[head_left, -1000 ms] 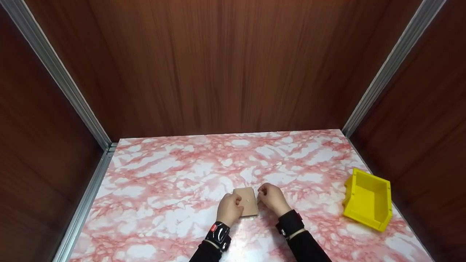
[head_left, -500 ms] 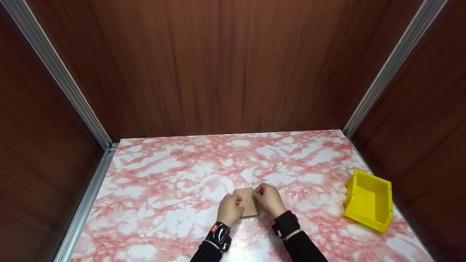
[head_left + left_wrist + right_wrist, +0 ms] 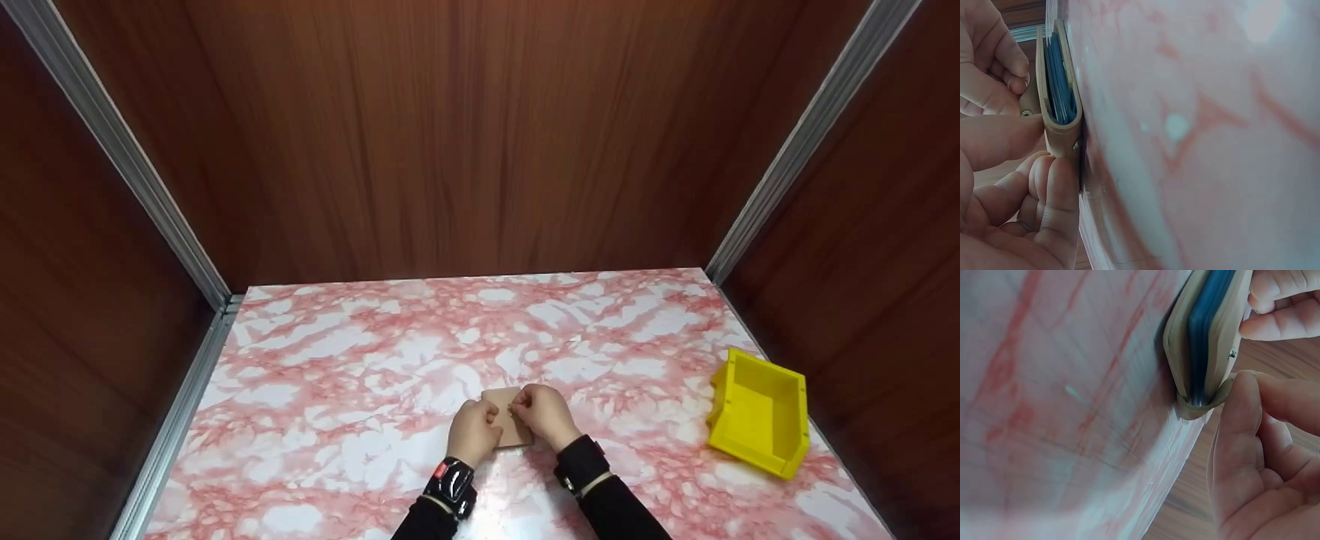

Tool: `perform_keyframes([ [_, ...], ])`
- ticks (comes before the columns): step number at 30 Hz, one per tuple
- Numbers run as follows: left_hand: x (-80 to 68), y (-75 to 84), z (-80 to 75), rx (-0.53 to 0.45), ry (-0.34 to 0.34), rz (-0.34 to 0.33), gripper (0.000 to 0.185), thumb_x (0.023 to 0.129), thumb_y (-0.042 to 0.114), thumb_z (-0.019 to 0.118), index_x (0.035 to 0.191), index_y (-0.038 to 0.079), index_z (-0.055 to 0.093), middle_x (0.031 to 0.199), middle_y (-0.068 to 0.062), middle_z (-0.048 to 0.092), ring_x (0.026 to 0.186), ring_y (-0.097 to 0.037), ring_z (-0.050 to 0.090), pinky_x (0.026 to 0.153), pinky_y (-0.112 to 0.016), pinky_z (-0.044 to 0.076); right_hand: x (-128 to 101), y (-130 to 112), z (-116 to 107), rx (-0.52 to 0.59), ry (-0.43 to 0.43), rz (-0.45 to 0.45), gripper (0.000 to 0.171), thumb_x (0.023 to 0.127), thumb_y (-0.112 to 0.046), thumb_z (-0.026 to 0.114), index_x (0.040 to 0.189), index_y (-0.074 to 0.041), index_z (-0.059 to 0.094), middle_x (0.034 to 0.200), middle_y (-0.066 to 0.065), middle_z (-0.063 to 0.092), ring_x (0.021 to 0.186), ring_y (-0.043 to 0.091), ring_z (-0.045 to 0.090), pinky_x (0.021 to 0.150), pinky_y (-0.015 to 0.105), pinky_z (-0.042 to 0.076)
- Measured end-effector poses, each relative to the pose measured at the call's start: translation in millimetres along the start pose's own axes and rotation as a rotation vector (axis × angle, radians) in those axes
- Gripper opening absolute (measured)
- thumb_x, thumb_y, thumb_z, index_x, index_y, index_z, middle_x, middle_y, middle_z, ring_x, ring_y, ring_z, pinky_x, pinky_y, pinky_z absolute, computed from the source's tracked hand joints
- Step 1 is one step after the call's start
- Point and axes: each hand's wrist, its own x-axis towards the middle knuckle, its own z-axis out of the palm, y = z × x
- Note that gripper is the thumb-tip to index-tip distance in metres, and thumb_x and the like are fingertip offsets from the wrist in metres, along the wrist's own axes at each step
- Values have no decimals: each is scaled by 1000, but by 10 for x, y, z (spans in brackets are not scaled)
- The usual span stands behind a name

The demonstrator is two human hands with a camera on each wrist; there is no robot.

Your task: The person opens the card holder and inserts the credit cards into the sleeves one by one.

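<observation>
A tan leather card holder point(image 3: 511, 433) lies flat on the table, with blue plastic sleeves point(image 3: 1060, 84) packed between its covers. My left hand point(image 3: 472, 431) grips its left side, thumb on the top cover and fingers curled against the spine. From the opposite edge a short strap point(image 3: 1220, 395) bends upward, its end pinched between thumb and forefinger of my right hand point(image 3: 547, 413). A metal snap point(image 3: 1026, 113) shows on this strap in the left wrist view. On the top cover sits a small metal stud point(image 3: 1233, 354), seen in the right wrist view.
A yellow plastic bin point(image 3: 757, 412) stands at the table's right side. The red-and-white marbled table point(image 3: 360, 360) is bounded by brown wood-grain panels point(image 3: 450, 150) at the back and both sides, with metal rails in the corners.
My right hand has moved leftward from beside the card holder to over its top cover, bringing the strap along. My left hand and the card holder stay in place.
</observation>
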Motion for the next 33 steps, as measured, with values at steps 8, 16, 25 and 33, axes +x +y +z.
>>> perform_keyframes([
  [8, -5, -4, 3, 3, -3, 0, 23, 68, 0, 78, 89, -1, 69, 80, -4, 59, 73, -19, 56, 70, -34, 49, 0, 18, 44, -48, -8, -23, 15, 82, -5, 77, 72, -7, 67, 67, -2, 61, 60, 10, 51, 58, 28, 45],
  [16, -3, 7, 0, 7, -5, -5, 24, 68, 0, 78, 90, -1, 69, 80, -5, 60, 74, -19, 57, 70, -34, 49, -2, 11, 50, -57, -8, -22, 14, 82, -5, 76, 72, -7, 67, 68, -2, 63, 61, 11, 53, 58, 28, 46],
  [25, 1, 4, 4, 10, -7, -10, 24, 68, 1, 78, 91, -1, 70, 81, -5, 60, 74, -19, 57, 71, -34, 49, -11, -19, 33, -79, -32, -48, 13, 81, -3, 77, 72, -7, 69, 70, 0, 65, 65, 14, 57, 61, 30, 48],
  [33, -7, -17, 14, 27, 14, 26, 24, 66, 1, 77, 89, 0, 70, 79, -5, 61, 74, -21, 58, 70, -35, 49, -74, -9, 30, -132, -5, -117, 12, 80, -4, 79, 72, -7, 71, 75, 0, 64, 74, 23, 63, 71, 37, 52],
])
